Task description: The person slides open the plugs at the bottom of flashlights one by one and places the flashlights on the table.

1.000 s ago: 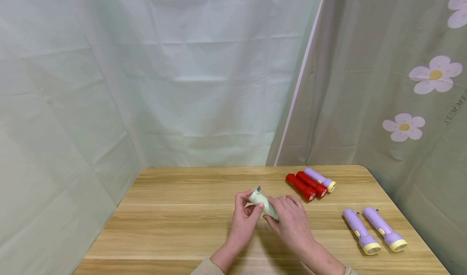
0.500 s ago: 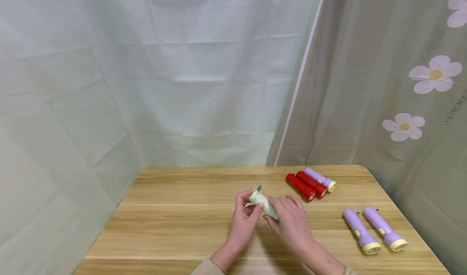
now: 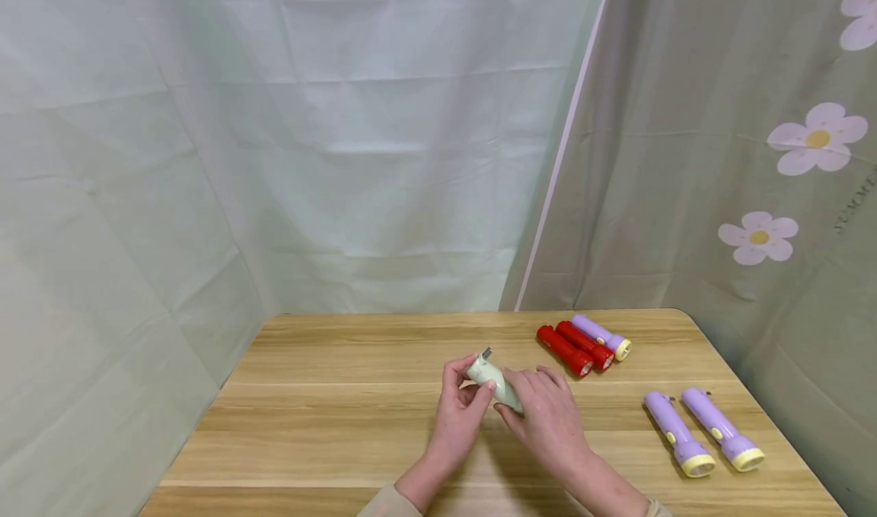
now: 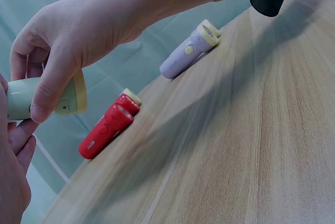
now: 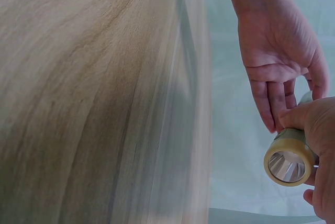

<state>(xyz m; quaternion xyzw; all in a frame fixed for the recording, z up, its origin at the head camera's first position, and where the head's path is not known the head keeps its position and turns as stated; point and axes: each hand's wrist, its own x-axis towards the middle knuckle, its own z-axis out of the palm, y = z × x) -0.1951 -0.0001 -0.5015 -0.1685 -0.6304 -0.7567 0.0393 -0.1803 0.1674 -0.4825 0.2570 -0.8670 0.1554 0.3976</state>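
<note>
A pale green flashlight [image 3: 495, 382] is held up over the table by both hands, its tail tilted toward the back left. Metal plug prongs [image 3: 487, 353] stick out at that tail end. My left hand [image 3: 459, 414] pinches the tail between thumb and fingers. Around the head end my right hand [image 3: 546, 419] grips with thumb and fingers, hiding that end in the head view. The right wrist view shows the flashlight's yellow rim and shiny reflector [image 5: 287, 167]. In the left wrist view the right thumb lies along the green body [image 4: 20, 97].
Two red flashlights [image 3: 565, 352] and a purple flashlight [image 3: 602, 336] lie side by side at the back right of the wooden table [image 3: 329, 410]. Nearer, at the right, lie two more purple flashlights [image 3: 678, 435] with yellow rims. Curtains [image 3: 411, 159] hang behind the table.
The metal prongs at the flashlight's tail stand out very slightly farther than a second ago. Both hands keep the same hold and position; the other flashlights stay where they were.
</note>
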